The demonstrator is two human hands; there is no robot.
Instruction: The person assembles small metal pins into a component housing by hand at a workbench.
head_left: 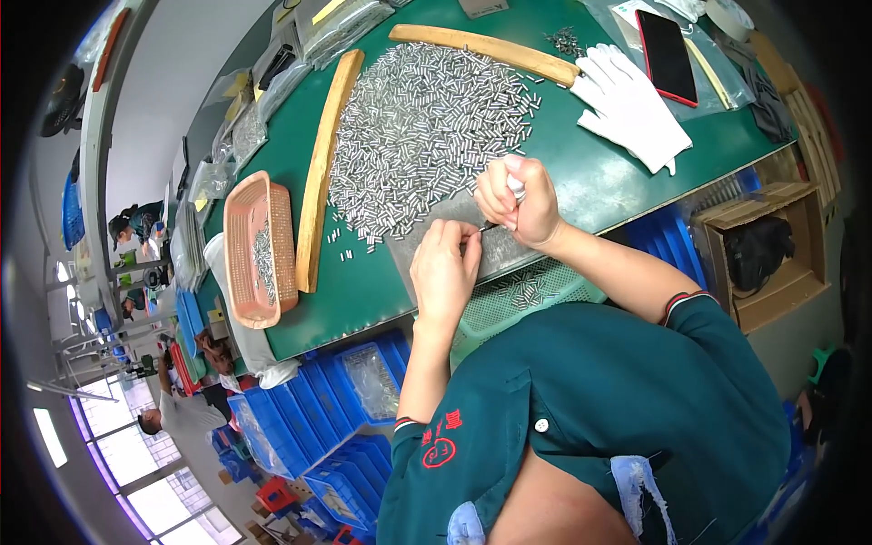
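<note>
My right hand (pixel 522 202) is closed in a fist around a tool whose pale rounded end (pixel 516 187) shows above the fingers. A thin dark tip pokes out toward my left hand (pixel 443 263). That hand is closed in a pinch at the tip; whatever lies between its fingertips is too small to make out. Both hands are over a grey metal plate (pixel 518 252) at the table's near edge. Just beyond them spreads a big heap of small silvery metal pins (pixel 427 127). Below the plate, a light green basket (pixel 581 289) holds more pins.
Wooden bars (pixel 325 173) (pixel 490 51) border the heap on the green table (pixel 363 313). A pink basket (pixel 238 263) with pins stands left. On the right lie a white glove (pixel 631 109) and a red-edged phone (pixel 668 56). Blue bins (pixel 300 413) and a cardboard box (pixel 781 291) sit below.
</note>
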